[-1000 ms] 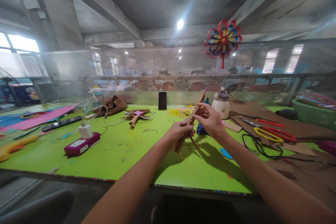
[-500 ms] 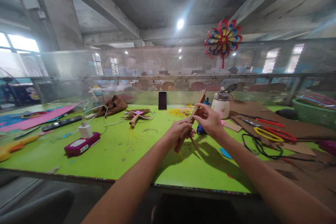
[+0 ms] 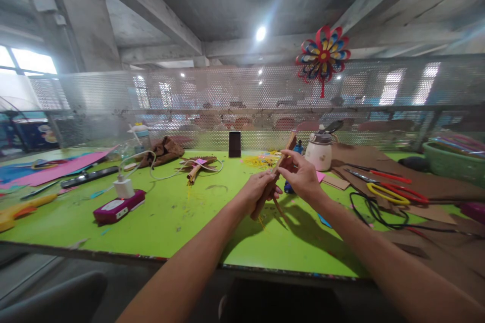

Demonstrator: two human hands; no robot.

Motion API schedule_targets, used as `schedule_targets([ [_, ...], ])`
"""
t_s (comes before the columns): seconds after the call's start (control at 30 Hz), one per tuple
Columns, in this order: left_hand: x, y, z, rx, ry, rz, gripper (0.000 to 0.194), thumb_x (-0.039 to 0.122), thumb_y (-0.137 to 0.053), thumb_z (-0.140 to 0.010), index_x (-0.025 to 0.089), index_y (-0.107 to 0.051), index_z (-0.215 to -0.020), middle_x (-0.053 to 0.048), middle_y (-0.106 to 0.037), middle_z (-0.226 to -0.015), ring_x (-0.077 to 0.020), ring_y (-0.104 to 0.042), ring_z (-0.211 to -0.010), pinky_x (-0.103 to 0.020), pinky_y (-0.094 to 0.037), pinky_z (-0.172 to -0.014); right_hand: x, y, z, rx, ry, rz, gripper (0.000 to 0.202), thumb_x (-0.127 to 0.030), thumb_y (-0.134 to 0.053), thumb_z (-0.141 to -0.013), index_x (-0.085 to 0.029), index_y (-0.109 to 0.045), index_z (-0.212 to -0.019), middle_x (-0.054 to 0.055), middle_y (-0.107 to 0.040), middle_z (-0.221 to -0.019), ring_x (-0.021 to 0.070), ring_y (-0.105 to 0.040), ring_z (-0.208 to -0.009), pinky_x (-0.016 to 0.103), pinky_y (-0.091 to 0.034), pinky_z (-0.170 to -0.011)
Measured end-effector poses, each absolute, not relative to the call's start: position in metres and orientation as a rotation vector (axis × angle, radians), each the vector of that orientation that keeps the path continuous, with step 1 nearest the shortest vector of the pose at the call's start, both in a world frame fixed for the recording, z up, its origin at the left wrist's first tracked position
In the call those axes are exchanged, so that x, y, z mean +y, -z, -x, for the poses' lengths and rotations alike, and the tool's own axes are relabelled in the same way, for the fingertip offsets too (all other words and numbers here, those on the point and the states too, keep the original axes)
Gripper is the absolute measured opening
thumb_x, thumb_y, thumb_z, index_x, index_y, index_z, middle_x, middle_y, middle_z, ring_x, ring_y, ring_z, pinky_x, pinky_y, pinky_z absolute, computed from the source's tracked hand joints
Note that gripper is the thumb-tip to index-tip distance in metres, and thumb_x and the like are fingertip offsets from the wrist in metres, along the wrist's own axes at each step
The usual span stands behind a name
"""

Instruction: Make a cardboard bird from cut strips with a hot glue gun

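Rises to a grey concrete ceiling (image 3: 227, 0) with heavy beams (image 3: 159, 15), lit by a glowing lamp (image 3: 260, 34). Shows a concrete pillar (image 3: 81, 20) and bright window (image 3: 33, 62) at left, a perforated metal partition (image 3: 96, 93) across the middle, a green table (image 3: 151, 229) before it, and grey floor (image 3: 22, 273) below.

On the table (image 3: 159, 227) — power strip (image 3: 135, 204) left of the held piece (image 3: 259, 208), scissors (image 3: 381, 185) (atop cardboard (image 3: 371, 156)) right, phone (image 3: 234, 144) behind.
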State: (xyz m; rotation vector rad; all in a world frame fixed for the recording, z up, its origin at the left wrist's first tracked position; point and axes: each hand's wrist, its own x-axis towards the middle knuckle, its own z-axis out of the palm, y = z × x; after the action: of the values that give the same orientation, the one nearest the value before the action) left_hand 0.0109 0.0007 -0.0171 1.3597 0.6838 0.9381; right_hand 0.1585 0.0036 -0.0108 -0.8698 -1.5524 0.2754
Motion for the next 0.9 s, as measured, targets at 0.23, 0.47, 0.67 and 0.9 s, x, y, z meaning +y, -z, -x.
schedule_targets([
  [0.23, 0.0008, 0.0174, -0.0102, 0.671, -0.938, -1.369, 0.025, 0.034, -0.053, -0.077, 0.014, -0.051, -0.091, -0.004, -0.062, -0.065, -0.0118, -0.057, -0.053, -0.022, -0.039, -0.052, 0.0043, 0.0128, -0.1566, -1.533, -0.257, 0.876, 0.043, -0.023, -0.06, -0.069, -0.018, -0.053, -0.111, 0.002, -0.061, -0.071, 0.0161, -0.058, -0.062, 0.029, -0.05, -0.058],
  [0.47, 0.0045, 0.0207, -0.0095, 0.651, -0.935, -1.39, 0.031, 0.039, -0.057, -0.075, 0.013, -0.052, -0.092, -0.004, -0.062, -0.065, -0.0112, -0.057, -0.053, -0.022, -0.039, -0.052, 0.0039, 0.014, -0.1558, -1.53, -0.223, 0.926, 0.044, -0.022, -0.059, -0.069, -0.017, -0.053, -0.112, 0.002, -0.061, -0.071, 0.0167, -0.059, -0.063, 0.031, -0.051, -0.061],
  [0.67, 0.0072, 0.022, -0.0086, 0.632, -0.927, -1.386, 0.033, 0.04, -0.06, -0.073, 0.013, -0.053, -0.091, -0.004, -0.062, -0.066, -0.0109, -0.057, -0.054, -0.022, -0.04, -0.053, 0.0063, 0.0154, -0.1568, -1.529, -0.212, 0.929, 0.046, -0.024, -0.059, -0.069, -0.017, -0.052, -0.114, 0.002, -0.06, -0.069, 0.0163, -0.058, -0.061, 0.031, -0.05, -0.06],
  [0.9, 0.0052, 0.0207, -0.008, 0.622, -0.92, -1.369, 0.027, 0.034, -0.055, -0.076, 0.013, -0.052, -0.093, -0.004, -0.062, -0.066, -0.0112, -0.057, -0.053, -0.022, -0.038, -0.051, 0.0038, 0.013, -0.1561, -1.524, -0.208, 0.958, 0.047, -0.024, -0.06, -0.069, -0.016, -0.052, -0.114, 0.002, -0.06, -0.068, 0.0157, -0.057, -0.06, 0.03, -0.049, -0.059],
])
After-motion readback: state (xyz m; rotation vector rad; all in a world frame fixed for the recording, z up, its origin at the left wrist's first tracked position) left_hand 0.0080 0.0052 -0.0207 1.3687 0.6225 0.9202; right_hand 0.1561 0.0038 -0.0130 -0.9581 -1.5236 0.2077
